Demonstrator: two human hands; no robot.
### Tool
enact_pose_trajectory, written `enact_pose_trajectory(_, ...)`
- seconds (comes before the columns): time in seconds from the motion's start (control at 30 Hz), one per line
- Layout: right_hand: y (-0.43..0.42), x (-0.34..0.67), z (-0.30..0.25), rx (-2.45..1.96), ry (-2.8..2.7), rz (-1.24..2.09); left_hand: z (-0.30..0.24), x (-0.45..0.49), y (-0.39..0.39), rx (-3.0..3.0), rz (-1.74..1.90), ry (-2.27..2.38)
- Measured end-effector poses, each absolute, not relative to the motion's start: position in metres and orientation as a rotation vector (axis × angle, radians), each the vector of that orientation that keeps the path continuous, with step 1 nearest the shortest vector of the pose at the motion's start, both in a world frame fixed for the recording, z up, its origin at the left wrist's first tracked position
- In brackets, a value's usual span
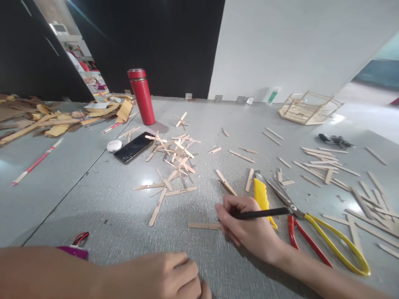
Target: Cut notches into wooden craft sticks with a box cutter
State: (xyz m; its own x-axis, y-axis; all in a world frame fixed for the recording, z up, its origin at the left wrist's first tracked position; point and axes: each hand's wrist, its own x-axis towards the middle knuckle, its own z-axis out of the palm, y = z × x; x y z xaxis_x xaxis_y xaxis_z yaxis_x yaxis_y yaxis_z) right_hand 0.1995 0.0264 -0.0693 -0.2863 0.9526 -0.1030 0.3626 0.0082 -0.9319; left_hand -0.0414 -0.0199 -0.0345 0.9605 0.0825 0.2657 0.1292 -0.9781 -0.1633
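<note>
My right hand (pixel 246 224) is closed around a black pen (pixel 264 213), its upper end sticking out to the right. Under its fingertips lies a craft stick (pixel 204 226) with small marks on it; the pen's tip is hidden by the fingers. My left hand (pixel 177 276) rests at the bottom edge with curled fingers, and nothing shows sticking out of it. Just beyond my right hand are a yellow utility knife (pixel 262 197) and several more sticks. Scissors with yellow handles (pixel 336 238) and a red-handled tool (pixel 307 238) lie beside my right forearm.
Notched sticks (pixel 177 160) are piled mid-table near a phone (pixel 134 147), a white earbud case (pixel 114 145) and a red flask (pixel 142 97). Loose sticks (pixel 321 162) spread at right, below a stick frame (pixel 310 109). Cardboard scraps (pixel 59 120) lie far left; a purple object (pixel 75 252) sits by my left forearm.
</note>
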Motion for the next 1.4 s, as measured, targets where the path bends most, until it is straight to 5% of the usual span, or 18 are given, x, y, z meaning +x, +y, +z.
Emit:
enact_pose_trajectory(0.67, 0.026, 0.198, -0.076, -1.293, -2.128, 0.961, -0.059, -0.041, -0.017, -2.793, -0.157, -0.426)
enact_pose_trajectory(1.4, 0.026, 0.194, -0.073, -1.329, -2.069, 1.026, -0.057, -0.043, -0.022, -2.811, -0.084, -0.528)
